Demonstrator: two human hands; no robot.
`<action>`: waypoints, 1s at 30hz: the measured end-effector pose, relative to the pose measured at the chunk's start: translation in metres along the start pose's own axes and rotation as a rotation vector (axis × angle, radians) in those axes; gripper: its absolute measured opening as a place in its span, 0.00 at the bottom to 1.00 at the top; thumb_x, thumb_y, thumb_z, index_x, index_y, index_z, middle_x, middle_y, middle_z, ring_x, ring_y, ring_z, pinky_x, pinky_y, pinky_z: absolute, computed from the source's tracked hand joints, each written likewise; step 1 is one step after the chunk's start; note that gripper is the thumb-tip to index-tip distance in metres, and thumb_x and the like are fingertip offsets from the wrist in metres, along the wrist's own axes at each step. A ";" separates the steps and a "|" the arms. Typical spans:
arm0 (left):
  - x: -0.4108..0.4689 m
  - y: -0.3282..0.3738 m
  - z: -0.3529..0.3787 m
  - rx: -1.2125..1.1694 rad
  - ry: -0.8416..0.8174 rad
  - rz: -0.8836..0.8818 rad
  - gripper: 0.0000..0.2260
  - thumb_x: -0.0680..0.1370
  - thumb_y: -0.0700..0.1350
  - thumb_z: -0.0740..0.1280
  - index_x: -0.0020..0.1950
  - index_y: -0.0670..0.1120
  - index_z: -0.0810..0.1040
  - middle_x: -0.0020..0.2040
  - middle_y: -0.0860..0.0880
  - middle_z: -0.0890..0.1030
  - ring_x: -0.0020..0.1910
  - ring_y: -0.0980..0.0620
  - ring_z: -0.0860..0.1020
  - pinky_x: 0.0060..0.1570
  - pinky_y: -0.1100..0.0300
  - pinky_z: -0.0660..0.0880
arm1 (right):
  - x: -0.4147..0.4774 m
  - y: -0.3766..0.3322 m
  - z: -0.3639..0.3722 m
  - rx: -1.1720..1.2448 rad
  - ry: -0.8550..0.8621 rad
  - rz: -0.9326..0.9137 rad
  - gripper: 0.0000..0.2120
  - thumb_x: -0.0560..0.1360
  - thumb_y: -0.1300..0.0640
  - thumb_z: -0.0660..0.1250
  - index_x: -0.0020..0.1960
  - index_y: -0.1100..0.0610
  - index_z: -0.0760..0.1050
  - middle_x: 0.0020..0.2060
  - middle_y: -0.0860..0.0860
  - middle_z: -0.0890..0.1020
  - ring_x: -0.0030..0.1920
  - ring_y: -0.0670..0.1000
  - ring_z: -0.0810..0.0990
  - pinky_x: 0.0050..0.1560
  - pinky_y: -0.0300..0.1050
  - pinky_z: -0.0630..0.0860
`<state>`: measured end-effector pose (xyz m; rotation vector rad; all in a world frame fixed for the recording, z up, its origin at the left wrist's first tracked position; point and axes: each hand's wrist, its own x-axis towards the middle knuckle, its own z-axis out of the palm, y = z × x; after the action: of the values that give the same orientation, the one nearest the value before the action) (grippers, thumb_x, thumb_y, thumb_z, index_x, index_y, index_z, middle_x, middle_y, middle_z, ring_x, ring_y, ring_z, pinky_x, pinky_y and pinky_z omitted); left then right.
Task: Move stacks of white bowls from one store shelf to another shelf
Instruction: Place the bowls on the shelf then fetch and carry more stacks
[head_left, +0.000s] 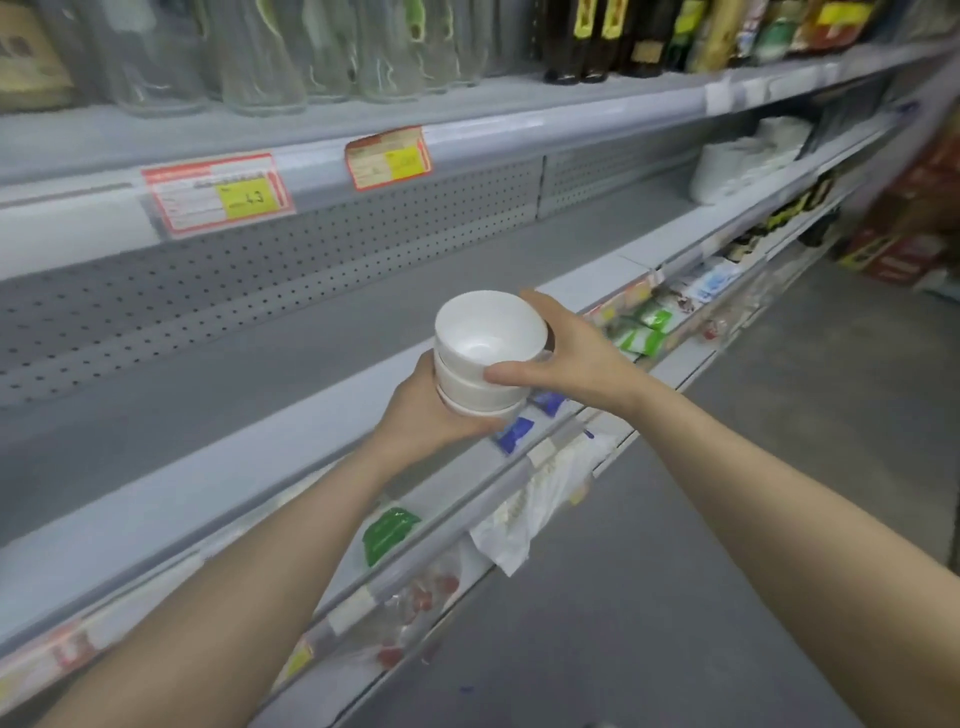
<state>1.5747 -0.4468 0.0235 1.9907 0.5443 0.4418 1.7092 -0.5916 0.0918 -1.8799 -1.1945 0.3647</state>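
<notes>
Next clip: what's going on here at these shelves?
A person holds a short stack of white bowls in both hands, in front of the grey middle shelf. The left hand cups its base; the right hand grips its side. It is not yet set down. More white dishware sits farther along that shelf.

Left hand (422, 411) fingers hidden behind bowl stack (467, 375); price tag (218, 193) print blurred; bottles (597, 41) cut by top edge
</notes>
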 end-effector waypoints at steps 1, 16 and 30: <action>0.009 0.009 0.013 0.007 -0.016 0.005 0.31 0.60 0.53 0.83 0.54 0.68 0.67 0.52 0.67 0.77 0.52 0.68 0.75 0.44 0.68 0.73 | -0.001 0.008 -0.014 -0.005 0.020 0.008 0.29 0.65 0.43 0.79 0.62 0.45 0.72 0.56 0.40 0.79 0.55 0.39 0.77 0.55 0.39 0.75; 0.164 0.136 0.274 -0.089 -0.203 0.204 0.30 0.63 0.43 0.82 0.52 0.71 0.74 0.49 0.68 0.81 0.49 0.72 0.78 0.42 0.76 0.73 | -0.020 0.176 -0.273 -0.118 0.153 0.133 0.32 0.66 0.42 0.79 0.66 0.45 0.71 0.58 0.37 0.77 0.56 0.33 0.74 0.49 0.28 0.71; 0.341 0.179 0.454 -0.076 -0.365 0.228 0.34 0.60 0.48 0.84 0.62 0.56 0.74 0.52 0.62 0.82 0.48 0.73 0.77 0.43 0.74 0.72 | 0.021 0.322 -0.430 -0.156 0.288 0.295 0.28 0.65 0.41 0.78 0.61 0.41 0.72 0.54 0.36 0.78 0.54 0.36 0.76 0.47 0.33 0.71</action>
<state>2.1285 -0.6644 0.0061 2.0052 0.0721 0.2229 2.1821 -0.8477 0.0973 -2.1652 -0.7731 0.1531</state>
